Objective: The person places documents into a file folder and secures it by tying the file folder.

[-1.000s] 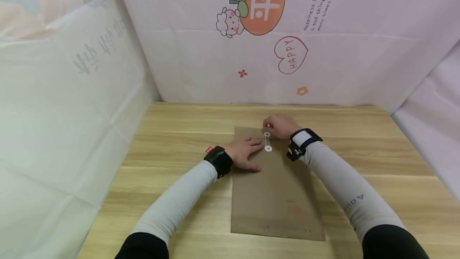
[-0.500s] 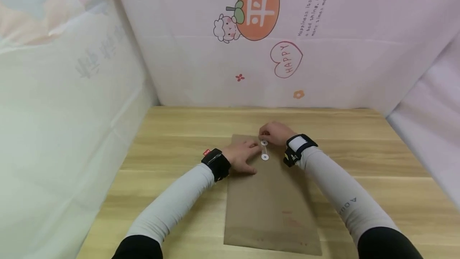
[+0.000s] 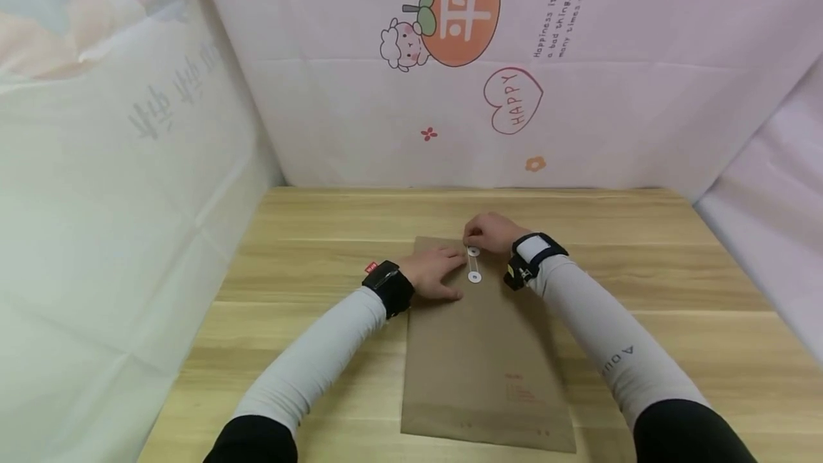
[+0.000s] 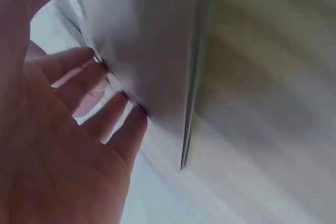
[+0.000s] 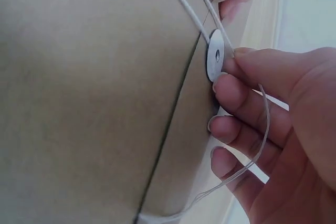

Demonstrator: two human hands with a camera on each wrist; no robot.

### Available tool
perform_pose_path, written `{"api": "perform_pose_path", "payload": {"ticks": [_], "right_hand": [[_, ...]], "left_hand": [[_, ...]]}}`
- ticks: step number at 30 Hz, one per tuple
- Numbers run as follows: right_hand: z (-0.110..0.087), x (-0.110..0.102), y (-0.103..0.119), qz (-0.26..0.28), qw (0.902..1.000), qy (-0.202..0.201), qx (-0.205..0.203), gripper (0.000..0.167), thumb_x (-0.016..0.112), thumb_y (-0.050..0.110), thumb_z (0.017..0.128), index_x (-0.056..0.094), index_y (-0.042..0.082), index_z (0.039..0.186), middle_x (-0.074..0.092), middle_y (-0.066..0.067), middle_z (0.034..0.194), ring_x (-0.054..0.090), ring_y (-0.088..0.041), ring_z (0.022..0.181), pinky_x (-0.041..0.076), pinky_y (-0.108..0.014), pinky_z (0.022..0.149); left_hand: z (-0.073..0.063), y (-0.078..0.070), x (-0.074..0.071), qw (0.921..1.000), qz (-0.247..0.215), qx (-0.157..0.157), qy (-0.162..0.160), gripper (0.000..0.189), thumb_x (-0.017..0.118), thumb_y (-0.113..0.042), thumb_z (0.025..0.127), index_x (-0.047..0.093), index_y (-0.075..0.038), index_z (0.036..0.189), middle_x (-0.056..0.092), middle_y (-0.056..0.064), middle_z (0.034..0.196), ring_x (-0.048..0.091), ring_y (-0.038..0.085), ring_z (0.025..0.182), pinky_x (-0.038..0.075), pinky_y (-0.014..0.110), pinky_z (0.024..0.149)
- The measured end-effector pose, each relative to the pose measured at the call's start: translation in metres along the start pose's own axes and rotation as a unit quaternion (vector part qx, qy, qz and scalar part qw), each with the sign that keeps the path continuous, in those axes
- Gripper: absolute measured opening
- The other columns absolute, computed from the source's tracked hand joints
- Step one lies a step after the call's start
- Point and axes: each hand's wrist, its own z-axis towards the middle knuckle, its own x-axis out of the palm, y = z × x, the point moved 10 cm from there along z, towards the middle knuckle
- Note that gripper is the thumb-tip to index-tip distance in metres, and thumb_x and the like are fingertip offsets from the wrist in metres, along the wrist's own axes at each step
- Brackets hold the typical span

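Note:
A brown kraft-paper file envelope [image 3: 482, 349] lies flat on the table with its flap side up. Two white round buttons carry its string closure: the lower button [image 3: 474, 277] and, near the flap edge, the upper button [image 5: 214, 59]. White string [image 5: 186, 8] runs between them. My left hand [image 3: 434, 274] rests on the envelope's upper left, fingers extended, fingertips close to the string. Beside the upper button, my right hand [image 3: 494, 232] pinches the string between thumb and index finger. A loose length of string [image 5: 268, 114] hangs across its other fingers.
The wooden table [image 3: 321, 234] extends around the envelope on both sides. A printed white cloth [image 3: 360, 127] hangs behind the table's far edge, and a white cloth [image 3: 128, 234] hangs along the left.
My right hand has shifted slightly left around the upper button. My left fingers lifted a little half a second ago and now lie flatter. The head view has shifted slightly.

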Motion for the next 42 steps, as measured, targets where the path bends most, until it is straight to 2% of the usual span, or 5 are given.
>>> {"api": "perform_pose_path", "payload": {"ticks": [7, 14, 20, 30, 42], "right_hand": [[0.001, 0.001, -0.004, 0.008, 1.0000, -0.004, -0.001, 0.016, 0.063, 0.016, 0.100, 0.075, 0.014, 0.090, 0.068, 0.002, 0.086, 0.059, -0.017, 0.080, 0.049, -0.039, 0.078], [-0.002, 0.004, -0.003, 0.029, 0.9995, 0.008, 0.006, 0.016, 0.063, 0.015, 0.101, 0.074, 0.015, 0.089, 0.065, 0.004, 0.081, 0.058, -0.014, 0.074, 0.048, -0.035, 0.074], [-0.003, 0.008, -0.002, 0.038, 0.9993, 0.007, -0.001, 0.015, 0.064, 0.015, 0.101, 0.075, 0.017, 0.091, 0.067, 0.005, 0.084, 0.058, -0.013, 0.078, 0.048, -0.034, 0.075], [0.000, 0.001, -0.003, 0.041, 0.9990, -0.014, 0.010, 0.013, 0.066, 0.016, 0.100, 0.074, 0.017, 0.089, 0.067, 0.005, 0.082, 0.057, -0.015, 0.076, 0.047, -0.034, 0.073], [0.000, 0.002, -0.004, 0.056, 0.9982, -0.017, 0.012, 0.012, 0.067, 0.017, 0.099, 0.074, 0.014, 0.090, 0.065, 0.004, 0.077, 0.054, -0.015, 0.072, 0.044, -0.033, 0.069]], "left_hand": [[0.003, 0.003, 0.002, 0.9997, 0.020, 0.010, 0.002, 0.074, 0.064, -0.047, 0.099, 0.040, -0.011, 0.158, 0.034, 0.009, 0.165, 0.027, 0.028, 0.153, 0.022, 0.035, 0.124], [-0.001, 0.003, 0.009, 0.9997, 0.010, 0.004, 0.023, 0.076, 0.061, -0.048, 0.100, 0.033, -0.015, 0.162, 0.028, 0.004, 0.168, 0.021, 0.027, 0.155, 0.021, 0.036, 0.124], [-0.002, 0.004, 0.012, 0.9997, 0.011, 0.005, 0.023, 0.076, 0.059, -0.050, 0.100, 0.030, -0.016, 0.162, 0.026, 0.001, 0.169, 0.020, 0.025, 0.156, 0.020, 0.036, 0.125], [-0.002, 0.003, -0.002, 0.9996, -0.026, 0.006, -0.011, 0.080, 0.068, -0.043, 0.096, 0.033, -0.009, 0.159, 0.031, 0.007, 0.166, 0.030, 0.020, 0.152, 0.025, 0.030, 0.122], [-0.001, -0.002, 0.000, 0.9996, 0.003, 0.028, -0.007, 0.071, 0.065, -0.041, 0.099, 0.041, -0.008, 0.157, 0.040, 0.012, 0.161, 0.031, 0.029, 0.152, 0.025, 0.037, 0.123]]}}
